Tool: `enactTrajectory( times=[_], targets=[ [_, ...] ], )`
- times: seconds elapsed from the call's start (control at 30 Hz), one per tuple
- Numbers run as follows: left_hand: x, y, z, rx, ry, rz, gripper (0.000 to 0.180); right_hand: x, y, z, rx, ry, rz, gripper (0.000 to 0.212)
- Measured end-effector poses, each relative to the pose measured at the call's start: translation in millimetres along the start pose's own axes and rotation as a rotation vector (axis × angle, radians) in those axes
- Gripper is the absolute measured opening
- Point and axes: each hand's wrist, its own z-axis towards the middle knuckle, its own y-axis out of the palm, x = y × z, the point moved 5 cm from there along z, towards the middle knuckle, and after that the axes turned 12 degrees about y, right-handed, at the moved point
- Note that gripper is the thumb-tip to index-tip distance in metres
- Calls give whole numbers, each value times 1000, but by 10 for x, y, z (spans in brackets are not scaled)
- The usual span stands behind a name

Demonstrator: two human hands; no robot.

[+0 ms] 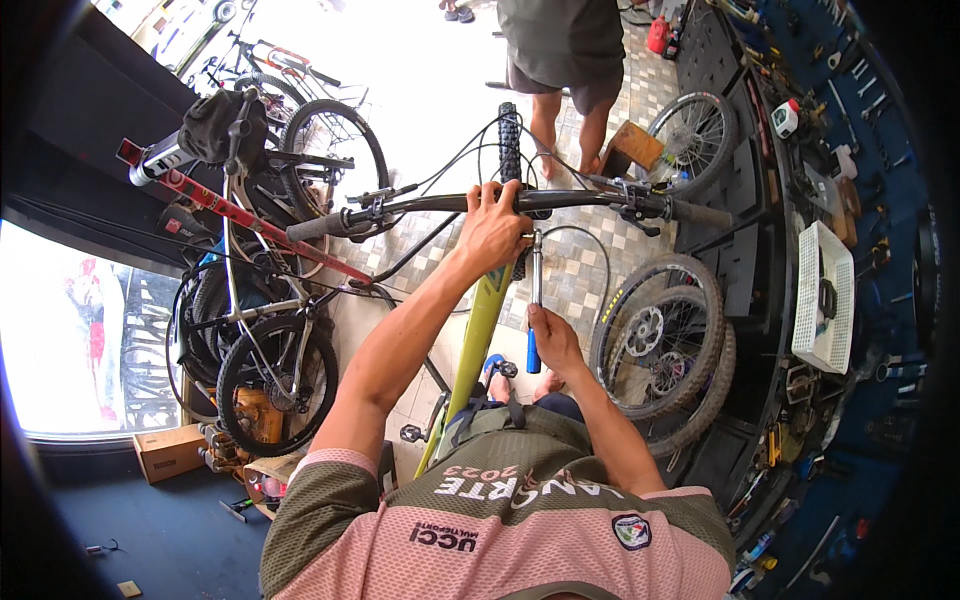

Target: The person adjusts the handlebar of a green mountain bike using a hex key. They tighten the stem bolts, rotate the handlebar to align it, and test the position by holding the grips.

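A bicycle with a lime-green frame (482, 318) stands in front of me, its black handlebar (420, 204) running across the view. My left hand (490, 228) is closed over the middle of the bar at the stem, fingers curled over the far side. Beside it, the head of a torque wrench (536, 275) with a silver shaft and blue handle meets the stem area; the exact contact is hidden by my left fingers. My right hand (554, 340) is closed round the blue handle, thumb along it. The knobby front tyre (509, 140) points away from me.
Several bikes stand at left, one with a red frame (240, 216). Loose wheels (655, 335) lean at right against black drawers (745, 265). A white basket (822, 300) sits on the tool-covered bench. Another person (562, 50) stands ahead, near a cardboard box (632, 150).
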Motion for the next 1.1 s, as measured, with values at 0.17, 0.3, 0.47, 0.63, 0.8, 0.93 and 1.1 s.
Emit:
enactTrajectory(
  times=[0.17, 0.3, 0.47, 0.63, 0.8, 0.93, 1.1],
  targets=[
    [4, 7, -5, 20, 3, 7, 20, 43, 27, 17, -30, 35, 76, 69],
    [-8, 11, -11, 5, 0, -2, 21, -52, -17, -33, -72, 62, 99, 70],
    [-7, -26, -31, 3, -2, -9, 20, 117, 56, 90, -46, -25, 68, 64],
    [-9, 5, 9, -13, 9, -9, 21, 270, 36, 494, 128, -92, -127, 60],
    [-3, -2, -20, 25, 2, -13, 21, 343, 88, 375, 73, -130, -59, 62],
    [-1, -10, -17, 29, 8, -3, 20, 282, 107, 320, 85, -113, -64, 64],
    [-10, 3, -19, 40, -1, -25, 19, 253, 125, 275, 73, -78, -34, 66]
  ],
)
